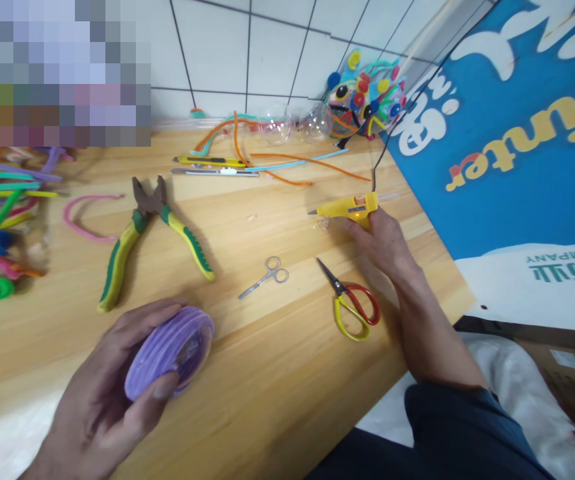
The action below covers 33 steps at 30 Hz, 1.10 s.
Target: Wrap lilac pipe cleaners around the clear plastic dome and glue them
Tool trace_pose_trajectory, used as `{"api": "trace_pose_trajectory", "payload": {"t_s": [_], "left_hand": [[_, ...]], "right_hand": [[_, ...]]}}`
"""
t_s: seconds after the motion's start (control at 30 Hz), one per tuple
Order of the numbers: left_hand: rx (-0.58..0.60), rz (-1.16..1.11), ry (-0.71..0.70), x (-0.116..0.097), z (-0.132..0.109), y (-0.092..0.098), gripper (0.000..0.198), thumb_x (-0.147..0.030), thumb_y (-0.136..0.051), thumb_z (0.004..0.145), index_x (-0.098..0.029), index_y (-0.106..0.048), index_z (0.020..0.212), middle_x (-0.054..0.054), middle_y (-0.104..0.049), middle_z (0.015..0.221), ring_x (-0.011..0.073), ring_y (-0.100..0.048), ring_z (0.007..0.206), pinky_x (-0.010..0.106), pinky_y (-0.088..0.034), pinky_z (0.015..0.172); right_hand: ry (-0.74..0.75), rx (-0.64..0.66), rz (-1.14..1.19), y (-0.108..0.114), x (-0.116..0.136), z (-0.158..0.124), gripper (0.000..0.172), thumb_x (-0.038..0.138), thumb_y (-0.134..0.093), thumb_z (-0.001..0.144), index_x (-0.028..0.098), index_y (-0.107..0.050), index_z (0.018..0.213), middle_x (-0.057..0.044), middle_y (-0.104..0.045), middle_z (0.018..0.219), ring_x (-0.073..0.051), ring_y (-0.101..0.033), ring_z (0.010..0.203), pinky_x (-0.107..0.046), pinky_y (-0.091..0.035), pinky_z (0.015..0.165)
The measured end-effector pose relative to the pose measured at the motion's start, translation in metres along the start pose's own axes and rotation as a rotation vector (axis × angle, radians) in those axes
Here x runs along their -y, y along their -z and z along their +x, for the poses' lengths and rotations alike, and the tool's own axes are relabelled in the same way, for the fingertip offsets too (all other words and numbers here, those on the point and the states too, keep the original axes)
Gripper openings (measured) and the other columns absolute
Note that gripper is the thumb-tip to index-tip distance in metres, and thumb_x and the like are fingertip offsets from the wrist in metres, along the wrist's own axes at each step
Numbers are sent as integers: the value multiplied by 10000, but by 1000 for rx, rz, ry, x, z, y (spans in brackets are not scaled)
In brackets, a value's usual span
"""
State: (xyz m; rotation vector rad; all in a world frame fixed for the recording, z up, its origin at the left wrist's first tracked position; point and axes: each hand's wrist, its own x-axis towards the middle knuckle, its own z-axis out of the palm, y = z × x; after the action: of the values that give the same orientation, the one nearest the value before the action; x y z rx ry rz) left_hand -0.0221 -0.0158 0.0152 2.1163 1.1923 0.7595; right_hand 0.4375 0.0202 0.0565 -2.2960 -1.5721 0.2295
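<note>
My left hand [112, 380] is closed around a round cup-like shape wrapped in purple pipe cleaner [162, 353]; its open side faces right and its inside looks clear. Over on the right, my right hand [385, 237] grips the handle of a yellow hot glue gun [347, 208], nozzle pointing left, just above the table. A small orange light glows on the gun's body. Between my hands lie small silver scissors [267, 275] and a pair with red and yellow handles [350, 303]. Open pliers [152, 233] with green and yellow grips rest beyond my left hand.
Colourful pipe cleaners [7, 227] pile up at the left. Two utility knives [212, 167], loose pipe cleaners [307, 160] and clear plastic balls [277, 127] lie along the tiled wall. A decorated bundle [367, 93] stands at the back. A black cord [380, 157] runs up from the glue gun.
</note>
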Motion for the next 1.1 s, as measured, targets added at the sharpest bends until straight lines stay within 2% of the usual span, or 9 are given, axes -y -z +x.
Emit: {"api": "trace_pose_trajectory", "payload": {"t_s": [0.1, 0.3, 0.43, 0.77, 0.9, 1.1], "left_hand": [[-6, -60, -48, -1, 1, 2, 479, -382, -614, 1006, -348, -619, 1484, 69, -769, 1395, 294, -759, 1274, 405, -668, 1067], [3, -96, -19, 0, 0, 3, 534, -355, -645, 981, -378, -622, 1514, 52, -762, 1423, 306, -758, 1275, 428, -663, 1087], [2, -101, -20, 0, 1, 2, 544, -330, -658, 975, -377, -624, 1515, 42, -758, 1433, 294, -757, 1278, 406, -658, 1097], [2, -96, -21, -1, -1, 3, 548, -328, -650, 978, -378, -621, 1523, 39, -754, 1436, 295, -758, 1275, 400, -660, 1082], [0, -106, -34, -3, 0, 2, 541, -320, -645, 990, -362, -613, 1528, 39, -748, 1436, 283, -750, 1286, 386, -653, 1091], [-12, -129, -38, -3, 1, 1, 536, -346, -653, 998, -381, -623, 1532, 27, -754, 1421, 277, -746, 1278, 380, -655, 1074]], "right_hand": [[10, -6, 12, 8, -3, 0, 414, 578, -680, 947, 197, -759, 1090, -150, -815, 1033, -353, -750, 980, -441, -589, 836], [-1, 57, -69, 28, -20, -4, 396, 617, -720, 889, 230, -681, 816, -84, -752, 821, -265, -671, 743, -358, -500, 650], [6, 73, -69, 27, -20, -6, 417, 634, -714, 894, 226, -679, 810, -85, -746, 830, -268, -667, 749, -374, -508, 669], [7, 88, -48, 20, -12, -5, 349, 574, -733, 909, 227, -720, 883, -98, -763, 877, -311, -703, 850, -404, -540, 745], [20, 68, -42, 18, -13, -4, 362, 589, -725, 915, 227, -716, 915, -107, -757, 876, -311, -695, 836, -396, -525, 729], [15, 67, -56, 17, -12, -3, 353, 571, -725, 886, 224, -674, 844, -91, -724, 844, -265, -650, 791, -347, -465, 683]]}}
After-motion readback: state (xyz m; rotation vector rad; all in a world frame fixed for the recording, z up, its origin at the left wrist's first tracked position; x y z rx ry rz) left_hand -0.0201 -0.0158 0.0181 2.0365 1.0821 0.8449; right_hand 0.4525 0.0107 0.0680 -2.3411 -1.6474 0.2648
